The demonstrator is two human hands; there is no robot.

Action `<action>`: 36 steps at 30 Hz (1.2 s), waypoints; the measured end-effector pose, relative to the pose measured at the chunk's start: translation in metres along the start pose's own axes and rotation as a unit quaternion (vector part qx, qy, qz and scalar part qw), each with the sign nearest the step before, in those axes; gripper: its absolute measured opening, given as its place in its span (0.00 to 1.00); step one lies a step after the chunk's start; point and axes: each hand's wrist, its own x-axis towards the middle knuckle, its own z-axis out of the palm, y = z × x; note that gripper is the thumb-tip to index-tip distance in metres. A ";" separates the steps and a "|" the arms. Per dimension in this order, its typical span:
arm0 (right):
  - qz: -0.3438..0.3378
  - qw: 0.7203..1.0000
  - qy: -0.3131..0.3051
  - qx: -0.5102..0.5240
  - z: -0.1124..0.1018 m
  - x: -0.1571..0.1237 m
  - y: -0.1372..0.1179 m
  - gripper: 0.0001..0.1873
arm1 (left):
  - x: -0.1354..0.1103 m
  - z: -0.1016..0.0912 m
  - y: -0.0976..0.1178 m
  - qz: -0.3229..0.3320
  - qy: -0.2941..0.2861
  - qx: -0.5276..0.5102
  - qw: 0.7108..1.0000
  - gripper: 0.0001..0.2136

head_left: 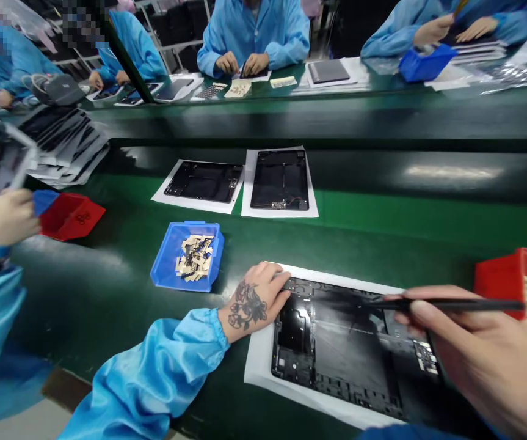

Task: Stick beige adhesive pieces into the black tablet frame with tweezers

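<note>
A black tablet frame (345, 348) lies on a white sheet (263, 366) at the near edge of the green belt. My left hand (256, 299), tattooed on its back, rests with fingers flat on the frame's upper left corner. My right hand (478, 354) is closed round black tweezers (446, 304), whose tip points left over the frame's top edge. A blue tray (165, 263) of small tan and blue parts sits just left of my left hand.
Two more black frames (204, 181) (280, 179) lie on white sheets further along the belt. Red bins (68, 215) (496, 275) stand at left and right. A neighbour's hand (0, 217) is at the left edge. Workers in blue coats sit across the table.
</note>
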 end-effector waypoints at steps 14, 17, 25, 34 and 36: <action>0.167 0.975 -0.063 0.130 0.070 0.030 -0.018 0.22 | -0.017 0.008 0.000 0.187 0.225 0.080 0.953 0.14; 0.186 0.967 -0.110 0.137 0.084 0.028 -0.017 0.23 | -0.021 0.004 0.009 0.280 0.198 0.108 0.933 0.11; 0.148 0.972 -0.152 0.106 0.081 0.026 0.001 0.22 | -0.018 0.004 0.011 0.273 0.147 0.048 0.949 0.14; 0.044 0.993 -0.112 0.015 0.077 0.044 0.009 0.12 | 0.003 0.022 0.011 0.189 0.112 0.073 0.973 0.10; 0.030 0.992 -0.119 0.005 0.076 0.042 0.012 0.10 | -0.002 0.023 0.010 0.196 0.093 0.074 0.973 0.11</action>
